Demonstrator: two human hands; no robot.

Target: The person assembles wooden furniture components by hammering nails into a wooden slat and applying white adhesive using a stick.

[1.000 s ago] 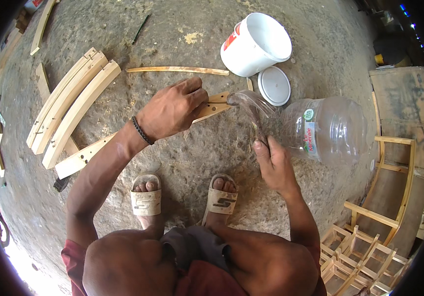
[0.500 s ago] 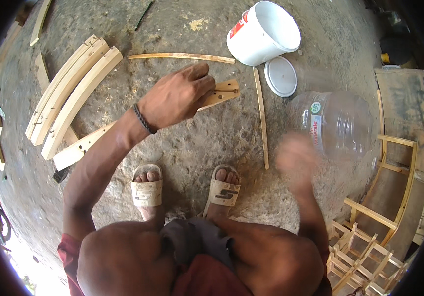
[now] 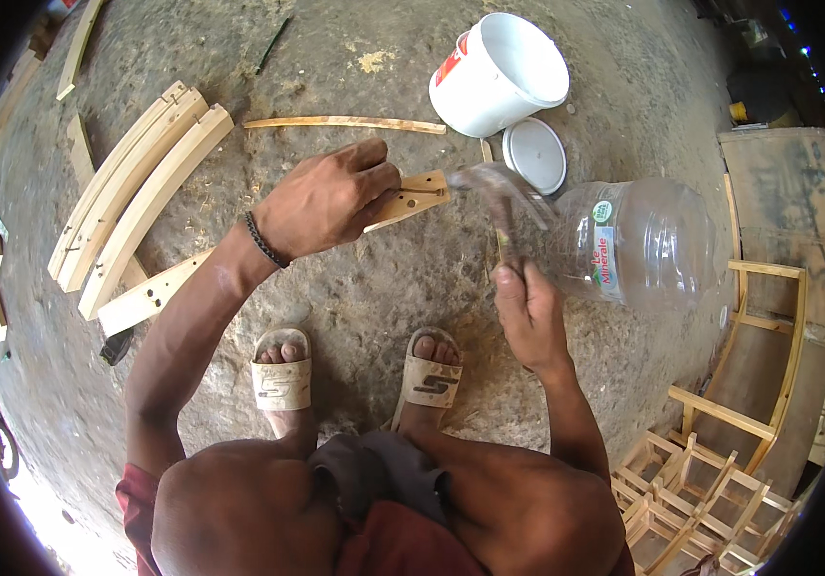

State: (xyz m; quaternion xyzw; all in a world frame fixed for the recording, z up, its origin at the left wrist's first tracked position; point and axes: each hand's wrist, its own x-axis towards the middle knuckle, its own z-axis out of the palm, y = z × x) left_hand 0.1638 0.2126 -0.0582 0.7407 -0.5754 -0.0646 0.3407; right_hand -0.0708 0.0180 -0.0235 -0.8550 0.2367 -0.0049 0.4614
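Observation:
My left hand (image 3: 331, 202) is closed around the far end of a pale wooden strip (image 3: 163, 291) with dark holes, which slants from the lower left up to the right under my forearm. A nail or screw (image 3: 422, 192) shows along the strip's end, just right of my fingers. My right hand (image 3: 530, 312) grips the handle of a hammer (image 3: 503, 216), thumb along it. Motion smears the hammer's metal head beside the tip of the strip; whether they touch, I cannot tell.
Curved wooden pieces (image 3: 148, 182) with nails sticking out lie at the left. Ahead are a thin wooden strip (image 3: 345, 123), a white bucket (image 3: 479, 91) and its lid (image 3: 535, 156). A clear plastic bottle (image 3: 662, 245) lies right of the hammer; wooden frames (image 3: 719, 413) stand lower right.
My right hand, blurred and further right before, has moved left and now swings the hammer by the strip's end. The left hand keeps its hold, shifted slightly left and down in view.

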